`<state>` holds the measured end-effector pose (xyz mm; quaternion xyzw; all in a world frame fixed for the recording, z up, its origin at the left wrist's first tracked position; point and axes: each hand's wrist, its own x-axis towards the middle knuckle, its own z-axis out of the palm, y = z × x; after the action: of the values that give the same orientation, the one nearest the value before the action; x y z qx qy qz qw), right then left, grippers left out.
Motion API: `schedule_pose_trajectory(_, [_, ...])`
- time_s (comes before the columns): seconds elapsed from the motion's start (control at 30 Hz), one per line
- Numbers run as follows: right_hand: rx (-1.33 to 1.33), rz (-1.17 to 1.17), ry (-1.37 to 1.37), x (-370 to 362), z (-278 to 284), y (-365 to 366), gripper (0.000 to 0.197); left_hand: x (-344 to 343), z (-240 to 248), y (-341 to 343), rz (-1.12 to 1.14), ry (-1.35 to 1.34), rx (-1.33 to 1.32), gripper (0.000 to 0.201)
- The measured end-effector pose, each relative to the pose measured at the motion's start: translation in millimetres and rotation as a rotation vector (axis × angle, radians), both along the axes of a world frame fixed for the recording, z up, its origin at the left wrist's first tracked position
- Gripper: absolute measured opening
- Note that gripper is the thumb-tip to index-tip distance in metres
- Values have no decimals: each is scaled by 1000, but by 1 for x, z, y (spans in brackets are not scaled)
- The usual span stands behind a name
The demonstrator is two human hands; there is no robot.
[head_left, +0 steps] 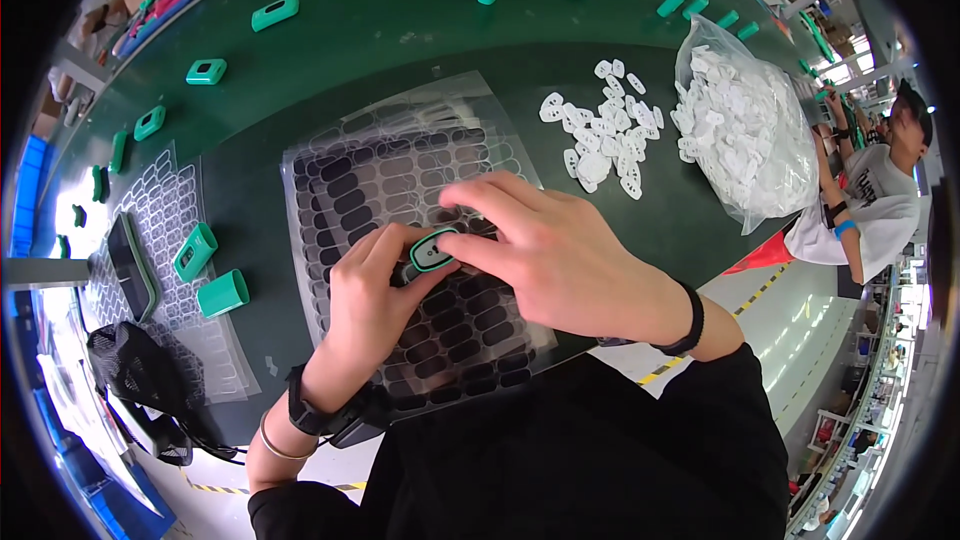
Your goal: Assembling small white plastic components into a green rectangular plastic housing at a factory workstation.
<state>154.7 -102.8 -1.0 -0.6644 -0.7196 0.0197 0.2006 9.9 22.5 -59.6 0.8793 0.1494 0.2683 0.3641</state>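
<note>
Head view | left hand (365, 285) pinched shut around a small green casing (433, 251) | right hand (565, 255) fingers at its rim, whether gripping I can't tell | grey end faces up, oval's long axis slanting lower left to upper right | over plastic sheets (462, 97) | loose white pieces (610, 140) off right, near bag (745, 130)

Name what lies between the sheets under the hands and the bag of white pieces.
A loose scatter of white pieces on the green tabletop, seen in the head view.
</note>
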Motion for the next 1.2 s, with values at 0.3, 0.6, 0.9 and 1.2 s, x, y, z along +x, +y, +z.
schedule_pose_trajectory(0.3, [-81,89,31,-2,-2,5,40,-6,6,-7,31,80,-2,37])
schedule_pose_trajectory(0.6, [158,-172,472,21,-13,-38,41,2,53,27,65,160,-270,35])
schedule_pose_trajectory(0.9, [-81,-230,256,-28,-48,-35,28,198,48,207,89,58,-610,34])
schedule_pose_trajectory(1.2, [-169,-126,334,-25,-67,-1,26,249,-87,370,138,-44,-690,33])
